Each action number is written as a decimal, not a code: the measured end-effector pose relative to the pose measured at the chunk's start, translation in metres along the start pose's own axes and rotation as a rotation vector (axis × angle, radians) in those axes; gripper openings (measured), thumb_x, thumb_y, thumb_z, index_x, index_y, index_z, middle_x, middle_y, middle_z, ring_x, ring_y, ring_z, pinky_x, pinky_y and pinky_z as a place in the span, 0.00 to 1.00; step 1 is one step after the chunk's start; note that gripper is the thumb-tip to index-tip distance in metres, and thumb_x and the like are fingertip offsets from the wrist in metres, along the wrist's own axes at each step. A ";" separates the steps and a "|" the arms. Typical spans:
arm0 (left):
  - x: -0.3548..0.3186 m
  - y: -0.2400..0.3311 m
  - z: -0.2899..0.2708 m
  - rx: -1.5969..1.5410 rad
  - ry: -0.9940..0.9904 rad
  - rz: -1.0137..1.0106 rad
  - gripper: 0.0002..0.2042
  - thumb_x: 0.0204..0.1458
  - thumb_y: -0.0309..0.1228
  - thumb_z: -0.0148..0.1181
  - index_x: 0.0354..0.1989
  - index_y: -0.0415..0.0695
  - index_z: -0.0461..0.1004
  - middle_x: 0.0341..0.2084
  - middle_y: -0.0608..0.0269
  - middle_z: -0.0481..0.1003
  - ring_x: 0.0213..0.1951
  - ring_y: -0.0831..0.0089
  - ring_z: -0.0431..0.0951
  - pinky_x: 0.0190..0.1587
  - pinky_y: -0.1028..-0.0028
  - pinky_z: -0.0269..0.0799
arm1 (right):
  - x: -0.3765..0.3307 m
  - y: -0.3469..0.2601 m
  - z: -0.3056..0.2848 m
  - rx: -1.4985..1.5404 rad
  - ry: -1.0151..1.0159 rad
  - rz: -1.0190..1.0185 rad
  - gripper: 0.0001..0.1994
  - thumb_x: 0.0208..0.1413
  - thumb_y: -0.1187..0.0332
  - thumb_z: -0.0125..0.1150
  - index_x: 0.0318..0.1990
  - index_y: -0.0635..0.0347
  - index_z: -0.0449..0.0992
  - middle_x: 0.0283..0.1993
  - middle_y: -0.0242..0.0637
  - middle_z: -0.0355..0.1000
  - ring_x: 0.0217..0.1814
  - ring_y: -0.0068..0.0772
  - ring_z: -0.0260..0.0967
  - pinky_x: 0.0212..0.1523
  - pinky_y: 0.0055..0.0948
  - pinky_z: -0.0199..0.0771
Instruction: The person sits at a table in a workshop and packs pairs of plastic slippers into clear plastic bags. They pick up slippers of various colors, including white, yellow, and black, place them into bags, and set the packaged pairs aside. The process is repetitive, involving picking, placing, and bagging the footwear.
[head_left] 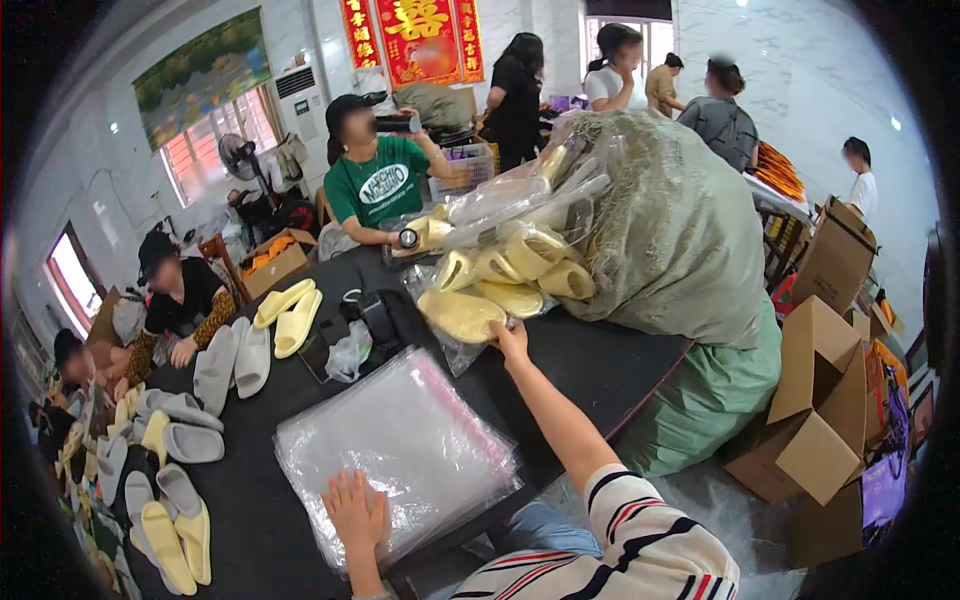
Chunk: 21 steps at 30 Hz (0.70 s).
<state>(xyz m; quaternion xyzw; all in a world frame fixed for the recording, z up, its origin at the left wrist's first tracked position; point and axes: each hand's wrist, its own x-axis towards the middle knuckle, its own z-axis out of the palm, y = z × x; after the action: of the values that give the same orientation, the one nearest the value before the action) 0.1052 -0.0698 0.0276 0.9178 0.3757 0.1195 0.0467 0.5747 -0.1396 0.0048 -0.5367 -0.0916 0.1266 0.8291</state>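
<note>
Lying flat on the black table (600,365), the stack of clear plastic bags (400,440) sits right in front of the person, its long axis running from the near left corner away toward the upper right, with a thin pink sealing strip along its right-hand edge. The left hand (357,515) rests on the near edge of that stack, palm down and fingers spread flat, pressing rather than gripping; nothing is closed in it. Farther off, up and to the right of the stack, lie bagged yellow slippers (462,313), a pale foam pair sealed in clear film at the front of a heap of similar packs (520,255). The right hand (512,342) is stretched well out across the table to them, its fingertips touching the near rim of the closest pack; the fingers look loosely curled, and whether they have actually pinched the film I cannot tell. So the right arm is plainly the nearer one to the slippers, while the left is the one on the bags, and the slippers lie straight beyond the stack's far end. Behind the heap slumps a large green woven sack (690,260). Loose grey and yellow slippers (180,440) are strewn along the table's left side, where other people sit working, and opened cardboard boxes (815,410) stand on the floor to the right.
</note>
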 end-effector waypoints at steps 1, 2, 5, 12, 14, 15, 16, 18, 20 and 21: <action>-0.001 -0.002 0.000 0.002 -0.008 -0.006 0.32 0.54 0.47 0.50 0.67 0.50 0.56 0.67 0.49 0.53 0.68 0.48 0.48 0.69 0.49 0.33 | -0.006 -0.001 0.005 0.026 0.009 0.005 0.24 0.50 0.68 0.63 0.53 0.63 0.64 0.42 0.38 0.72 0.35 0.29 0.73 0.33 0.27 0.76; -0.001 -0.003 0.000 0.003 -0.017 -0.009 0.32 0.54 0.48 0.50 0.68 0.50 0.56 0.67 0.49 0.53 0.69 0.48 0.47 0.69 0.50 0.32 | -0.012 -0.003 0.008 0.040 0.025 0.014 0.23 0.50 0.69 0.62 0.53 0.62 0.64 0.41 0.36 0.71 0.33 0.26 0.71 0.30 0.26 0.74; -0.002 -0.005 0.001 -0.005 -0.029 -0.023 0.33 0.54 0.49 0.50 0.68 0.50 0.55 0.67 0.49 0.53 0.69 0.48 0.47 0.69 0.50 0.31 | -0.037 -0.007 0.000 0.023 0.078 0.001 0.17 0.49 0.68 0.64 0.46 0.59 0.68 0.36 0.31 0.70 0.34 0.24 0.70 0.28 0.23 0.73; -0.007 -0.008 0.002 -0.037 0.045 0.006 0.36 0.51 0.54 0.54 0.66 0.48 0.59 0.66 0.46 0.55 0.68 0.47 0.49 0.68 0.48 0.33 | -0.082 -0.082 -0.045 0.120 0.161 -0.263 0.21 0.51 0.71 0.63 0.50 0.66 0.62 0.44 0.39 0.66 0.45 0.29 0.64 0.46 0.29 0.67; -0.005 -0.009 0.004 -0.026 0.066 0.028 0.36 0.51 0.54 0.54 0.65 0.47 0.60 0.65 0.45 0.56 0.68 0.46 0.50 0.68 0.48 0.33 | -0.094 -0.131 -0.050 0.091 0.167 -0.321 0.23 0.50 0.71 0.63 0.51 0.65 0.61 0.45 0.40 0.65 0.45 0.29 0.64 0.45 0.28 0.67; -0.004 -0.006 0.004 -0.045 0.063 0.038 0.36 0.51 0.55 0.54 0.65 0.47 0.60 0.65 0.44 0.56 0.67 0.46 0.50 0.68 0.48 0.33 | -0.094 -0.149 -0.064 0.022 0.144 -0.376 0.25 0.49 0.70 0.63 0.53 0.64 0.61 0.45 0.40 0.65 0.45 0.28 0.64 0.46 0.28 0.67; -0.005 -0.005 0.001 -0.053 0.064 0.026 0.36 0.51 0.55 0.54 0.65 0.46 0.61 0.64 0.44 0.57 0.67 0.46 0.50 0.68 0.48 0.33 | -0.108 -0.178 -0.055 -0.023 0.130 -0.371 0.27 0.48 0.70 0.63 0.55 0.64 0.60 0.44 0.39 0.66 0.43 0.28 0.66 0.45 0.27 0.68; -0.003 -0.003 0.000 -0.055 0.072 0.026 0.36 0.50 0.56 0.54 0.64 0.46 0.62 0.64 0.44 0.57 0.67 0.46 0.50 0.68 0.48 0.34 | -0.116 -0.217 -0.047 -0.113 0.013 -0.480 0.24 0.49 0.75 0.60 0.54 0.64 0.61 0.44 0.39 0.69 0.41 0.26 0.68 0.40 0.25 0.71; -0.004 -0.002 -0.001 -0.035 0.081 0.028 0.37 0.50 0.57 0.54 0.64 0.46 0.62 0.64 0.44 0.57 0.67 0.46 0.50 0.68 0.48 0.34 | -0.141 -0.248 -0.030 -0.124 -0.145 -0.456 0.23 0.48 0.80 0.57 0.53 0.63 0.62 0.41 0.38 0.72 0.37 0.23 0.71 0.36 0.21 0.71; -0.004 0.000 -0.006 -0.018 0.056 0.016 0.39 0.49 0.59 0.54 0.66 0.47 0.59 0.65 0.45 0.55 0.67 0.46 0.50 0.68 0.48 0.34 | -0.157 -0.260 -0.016 -0.129 -0.231 -0.457 0.23 0.47 0.79 0.58 0.52 0.63 0.62 0.38 0.37 0.73 0.36 0.22 0.71 0.35 0.21 0.70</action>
<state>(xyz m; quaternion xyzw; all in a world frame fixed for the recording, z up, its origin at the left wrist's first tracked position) 0.1004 -0.0727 0.0323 0.9167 0.3683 0.1489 0.0434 0.4589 -0.3032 0.2333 -0.5357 -0.3122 -0.0098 0.7845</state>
